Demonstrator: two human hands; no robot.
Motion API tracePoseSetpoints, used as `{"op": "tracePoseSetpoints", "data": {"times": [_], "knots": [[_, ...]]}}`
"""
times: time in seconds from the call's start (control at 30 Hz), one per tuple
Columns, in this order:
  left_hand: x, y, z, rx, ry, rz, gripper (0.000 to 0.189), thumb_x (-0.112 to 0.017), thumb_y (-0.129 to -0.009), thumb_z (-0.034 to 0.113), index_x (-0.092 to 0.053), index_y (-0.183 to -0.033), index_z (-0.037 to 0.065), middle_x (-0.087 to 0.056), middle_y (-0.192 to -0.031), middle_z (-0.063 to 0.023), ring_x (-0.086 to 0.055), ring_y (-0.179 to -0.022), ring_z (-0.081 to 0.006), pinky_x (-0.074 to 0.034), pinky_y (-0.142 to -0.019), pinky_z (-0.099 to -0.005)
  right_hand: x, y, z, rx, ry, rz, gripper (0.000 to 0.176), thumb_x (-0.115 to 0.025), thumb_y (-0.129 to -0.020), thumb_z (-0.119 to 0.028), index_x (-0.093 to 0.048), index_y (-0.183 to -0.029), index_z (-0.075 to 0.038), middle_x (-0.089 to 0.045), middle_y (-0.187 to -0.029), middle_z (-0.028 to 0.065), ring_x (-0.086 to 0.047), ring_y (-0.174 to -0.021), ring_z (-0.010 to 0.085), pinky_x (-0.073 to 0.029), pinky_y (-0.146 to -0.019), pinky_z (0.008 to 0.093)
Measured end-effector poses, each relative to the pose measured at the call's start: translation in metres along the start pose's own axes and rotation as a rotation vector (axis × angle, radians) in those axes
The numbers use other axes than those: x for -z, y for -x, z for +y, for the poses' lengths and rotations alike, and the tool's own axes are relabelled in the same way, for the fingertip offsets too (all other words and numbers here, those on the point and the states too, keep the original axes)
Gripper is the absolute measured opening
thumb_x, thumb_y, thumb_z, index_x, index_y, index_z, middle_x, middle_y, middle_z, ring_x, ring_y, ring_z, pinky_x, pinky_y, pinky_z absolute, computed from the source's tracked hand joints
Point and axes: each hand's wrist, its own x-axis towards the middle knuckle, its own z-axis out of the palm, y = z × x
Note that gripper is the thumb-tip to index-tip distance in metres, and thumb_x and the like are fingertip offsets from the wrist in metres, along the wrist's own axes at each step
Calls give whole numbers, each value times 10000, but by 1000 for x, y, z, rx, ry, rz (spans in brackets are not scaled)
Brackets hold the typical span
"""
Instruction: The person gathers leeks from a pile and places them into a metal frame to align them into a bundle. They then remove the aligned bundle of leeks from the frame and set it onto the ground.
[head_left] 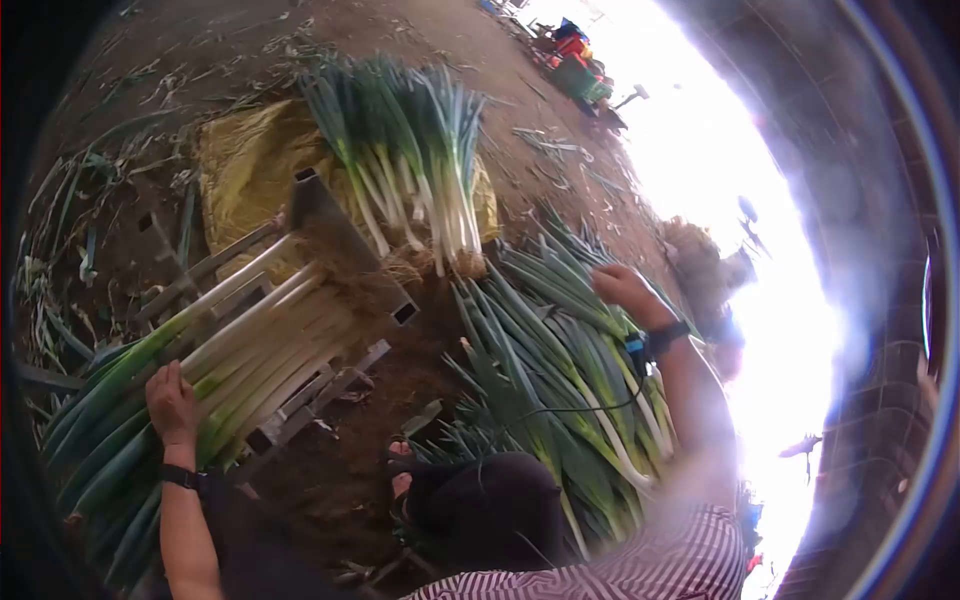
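Note:
A row of long green onions (270, 340) lies across a metal rack (335, 225), white stalks and roots toward the upper right. My left hand (172, 405) is on the green part of these stalks, fingers curled round the edge of the row. To the right, a big heap of loose green onions (560, 350) covers the ground beside my knee. My right hand (632, 295) is closed at the leafy upper edge of this heap, on a green onion's leaves; its fingertips are partly hidden. Both wrists carry dark bands.
Beyond the rack, an upright bundle of green onions (410, 170) rests on a yellow sheet (245, 165). Leaf scraps litter the soil (150, 75) at the left and top. My dark-clothed knee (490, 505) is between rack and heap. Colourful items (575, 65) sit at the far top right.

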Motion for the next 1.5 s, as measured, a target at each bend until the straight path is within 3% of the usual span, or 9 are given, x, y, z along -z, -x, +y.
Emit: {"op": "tracePoseSetpoints", "data": {"times": [0.17,0.23,0.37,0.57,0.63,0.83,0.87,1.1,1.5], "knots": [[-10,3,-16,-10,-39,-34,357,-508,-841,83,-586,-1187,41,-593,-1129,-159,-539,-1075,-342,-426,-958,-427,79,42,262,-140,724,570,255,-557,-859,-244,-694,-1019,-100,-683,-900,205,-664,-878,345,-506,-813,441],[-18,4,-23,-14,-26,-13,347,-495,-859,86,-582,-1190,29,-588,-1134,-175,-535,-1079,-357,-427,-957,-433,70,45,326,-332,768,617,284,-552,-878,-256,-657,-1095,-105,-671,-1009,186,-648,-955,334,-502,-868,454],[-2,-1,-13,9,-23,-76,338,-496,-855,48,-578,-1180,1,-587,-1121,-191,-535,-1060,-383,-429,-935,-446,31,38,335,-579,866,514,328,-450,-944,-207,-536,-1255,-148,-560,-1262,130,-513,-1209,321,-429,-978,504],[-11,-5,-37,47,-85,-204,369,-510,-869,6,-556,-1235,3,-578,-1198,-192,-524,-1125,-382,-422,-962,-437,14,-12,349,-634,1049,594,268,-482,-913,-183,-615,-1145,-196,-644,-1113,81,-562,-1088,267,-356,-978,478],[-8,-9,-32,91,-123,-259,360,-511,-895,31,-548,-1253,10,-569,-1234,-195,-514,-1162,-377,-412,-992,-433,9,-18,358,-598,1118,600,207,-495,-895,-199,-625,-1045,-138,-629,-1096,100,-560,-1071,322,-395,-917,563],[-11,-14,-36,176,-21,-279,178,-492,-922,39,-576,-1073,-7,-593,-1020,-179,-549,-985,-357,-448,-872,-417,11,5,311,-390,922,660,252,-622,-842,-258,-611,-1046,-112,-613,-1052,133,-564,-1067,312,-462,-845,470],[-31,-8,-57,-77,-12,-38,101,-482,-927,38,-554,-972,-16,-563,-905,-163,-536,-883,-350,-435,-804,-418,10,18,288,-312,901,679,228,-599,-871,-240,-610,-1053,-103,-608,-1071,132,-573,-1081,290,-441,-860,500],[-37,-10,-59,-57,-78,-89,175,-515,-877,49,-576,-1037,16,-592,-971,-167,-558,-912,-370,-452,-798,-437,18,67,184,-9,694,778,354,-673,-832,-287,-567,-1115,-102,-593,-1071,117,-567,-1045,317,-440,-838,478],[-20,2,-6,-71,-20,258,173,-539,-780,49,-628,-927,59,-625,-913,-143,-581,-916,-347,-462,-827,-439,2,83,-72,521,189,430,326,-667,-853,-198,-555,-1102,-20,-615,-904,183,-604,-827,335,-469,-722,398]]}}
